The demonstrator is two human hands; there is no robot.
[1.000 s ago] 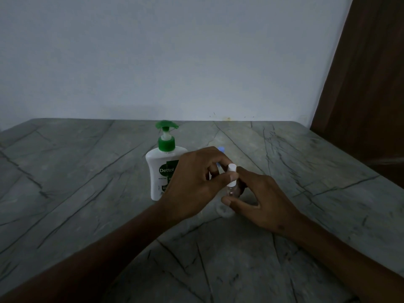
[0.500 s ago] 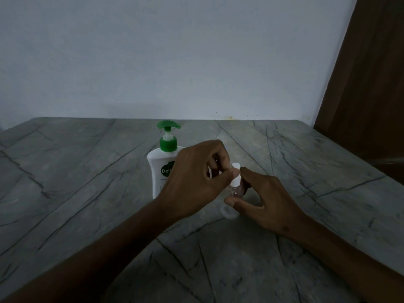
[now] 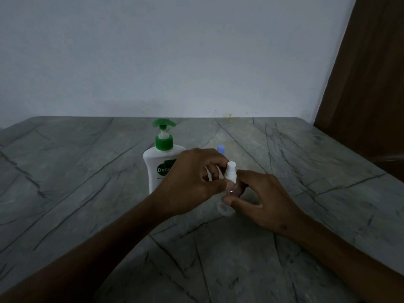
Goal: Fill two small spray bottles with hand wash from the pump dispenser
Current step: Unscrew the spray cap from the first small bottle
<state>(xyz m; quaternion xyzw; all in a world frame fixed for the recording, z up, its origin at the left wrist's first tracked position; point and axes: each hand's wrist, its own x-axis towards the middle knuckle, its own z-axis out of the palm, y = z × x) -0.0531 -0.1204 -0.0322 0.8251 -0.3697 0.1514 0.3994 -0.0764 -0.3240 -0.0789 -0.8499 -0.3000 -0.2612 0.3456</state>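
My left hand has its fingers curled around the white spray head of the small clear spray bottle, pinching it at the neck, while my right hand grips the clear body just below, thumb in front and fingers wrapped behind. The bottle stands upright near the middle of the counter, its base resting on or just above the stone; I cannot tell which in this dim light. I also cannot tell whether there is any hand wash inside it, or whether I am taking the head off or putting it on. Just behind my left hand, toward the counter's far edge, the pump dispenser stands upright with its green pump raised, touched by neither hand. Beside it, peeking over my knuckles, is the blue cap of what I take to be the second spray bottle, capped and waiting. By my judgement, at least that bottle is left to fill.
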